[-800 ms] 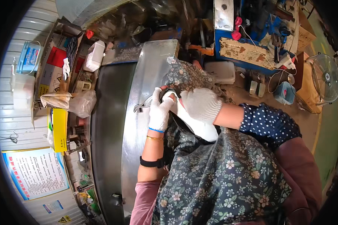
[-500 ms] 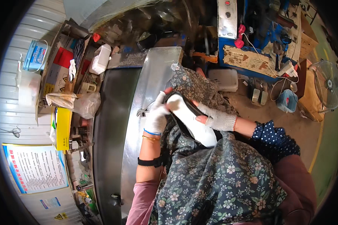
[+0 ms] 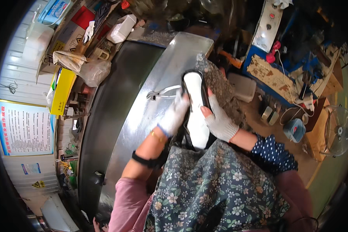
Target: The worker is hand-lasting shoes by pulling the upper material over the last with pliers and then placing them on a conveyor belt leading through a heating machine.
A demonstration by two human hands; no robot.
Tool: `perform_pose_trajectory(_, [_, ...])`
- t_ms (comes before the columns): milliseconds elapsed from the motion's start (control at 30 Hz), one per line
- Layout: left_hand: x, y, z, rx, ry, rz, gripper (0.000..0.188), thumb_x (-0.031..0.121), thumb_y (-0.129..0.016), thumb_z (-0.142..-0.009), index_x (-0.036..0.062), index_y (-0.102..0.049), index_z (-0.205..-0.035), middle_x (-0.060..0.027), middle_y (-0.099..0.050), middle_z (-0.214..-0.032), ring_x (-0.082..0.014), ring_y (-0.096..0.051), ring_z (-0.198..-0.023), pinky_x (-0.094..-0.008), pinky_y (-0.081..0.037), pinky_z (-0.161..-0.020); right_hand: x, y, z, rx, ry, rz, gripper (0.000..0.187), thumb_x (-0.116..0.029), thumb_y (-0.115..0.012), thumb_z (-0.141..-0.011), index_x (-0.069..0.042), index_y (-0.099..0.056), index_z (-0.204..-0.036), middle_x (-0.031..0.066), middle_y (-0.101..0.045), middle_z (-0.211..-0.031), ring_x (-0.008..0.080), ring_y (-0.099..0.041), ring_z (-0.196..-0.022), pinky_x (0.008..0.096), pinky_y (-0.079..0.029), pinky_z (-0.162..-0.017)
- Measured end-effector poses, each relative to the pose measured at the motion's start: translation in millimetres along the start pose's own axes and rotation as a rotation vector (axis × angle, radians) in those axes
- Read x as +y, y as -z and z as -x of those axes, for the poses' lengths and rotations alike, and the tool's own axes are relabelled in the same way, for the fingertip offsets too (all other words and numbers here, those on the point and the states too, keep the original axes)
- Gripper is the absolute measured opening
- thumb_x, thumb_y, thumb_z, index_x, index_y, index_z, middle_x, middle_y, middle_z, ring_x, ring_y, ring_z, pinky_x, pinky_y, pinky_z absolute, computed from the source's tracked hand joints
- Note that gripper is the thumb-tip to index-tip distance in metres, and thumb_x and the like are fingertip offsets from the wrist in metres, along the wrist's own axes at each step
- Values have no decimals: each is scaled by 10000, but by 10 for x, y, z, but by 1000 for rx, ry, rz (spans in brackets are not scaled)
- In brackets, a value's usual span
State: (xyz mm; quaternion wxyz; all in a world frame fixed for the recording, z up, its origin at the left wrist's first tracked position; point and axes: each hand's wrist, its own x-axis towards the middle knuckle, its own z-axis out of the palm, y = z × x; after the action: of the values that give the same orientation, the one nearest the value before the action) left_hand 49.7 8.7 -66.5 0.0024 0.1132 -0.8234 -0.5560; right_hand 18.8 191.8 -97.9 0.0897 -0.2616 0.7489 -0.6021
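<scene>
Between my two hands is a black shoe upper with a white, sole-shaped bottom [image 3: 197, 123] facing up, held lengthwise above my lap. My left hand [image 3: 174, 116], in a white glove with bare fingertips, grips its left edge. On the opposite edge my right hand [image 3: 220, 120], gloved the same way, has its thumb on the white face and its fingers along the dark side. Just left of the shoe, metal pliers [image 3: 162, 92] lie on the shiny metal bench [image 3: 127, 135]. A flowered apron [image 3: 220, 185] covers my lap, under the shoe's near end.
A dark belt-like strip [image 3: 108, 100] runs left of the bench. Beyond it, shelves hold a yellow box [image 3: 63, 92] and a plastic bag [image 3: 94, 72]. A blue machine [image 3: 272, 73], a blue bucket [image 3: 294, 129] and a fan [image 3: 338, 131] stand right. Another person's hand [image 3: 96, 224] shows lower left.
The shoe has turned more upright in view, its far end swinging right. My left hand has slid down its left edge. The whole view has tilted, and the pliers show more fully.
</scene>
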Motion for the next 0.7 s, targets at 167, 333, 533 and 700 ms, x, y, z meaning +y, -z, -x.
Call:
perform_pose_trajectory(167, [137, -293, 369, 324, -245, -631, 511, 187, -523, -983, -29, -413, -1432, -304, -597, -1210, -448, -608, -1093, -447, -490, -926, -213, -87, 109, 38, -151, 2, 712, -245, -468, -1005, -2, -95, -1561, 315, -323, -1512, 431, -443, -1334, 413, -375, -1088])
perform_pose_trajectory(333, [-1, -242, 96, 153, -6, 67, 613, 433, -463, -1021, -41, -434, -1409, -179, -639, -1221, -272, -628, -1102, -382, -483, -954, -8, 2, 82, 23, 0, 61, 740, -236, -464, -1003, 76, -57, -1536, 342, -249, -1530, 417, -339, -1409, 398, -309, -1143])
perform_pose_trajectory(533, [294, -15, -347, -220, 195, 945, 646, 626, -398, -994, 70, -574, -1271, -99, -668, -1131, -210, -663, -1002, -369, -536, -907, -229, 116, 298, -117, -42, 86, 719, -329, -464, -1017, 43, -141, -1540, 310, -366, -1487, 385, -435, -1360, 394, -326, -1126])
perform_pose_trajectory(700, [256, -90, -306, -143, 198, 751, 558, 561, -497, -989, 62, -599, -1216, -73, -681, -1065, -171, -654, -959, -328, -533, -869, 80, 349, -368, -15, -330, -510, 640, -502, -314, -1067, -14, -411, -1469, 115, -593, -1310, 193, -524, -1237, 319, -392, -1062])
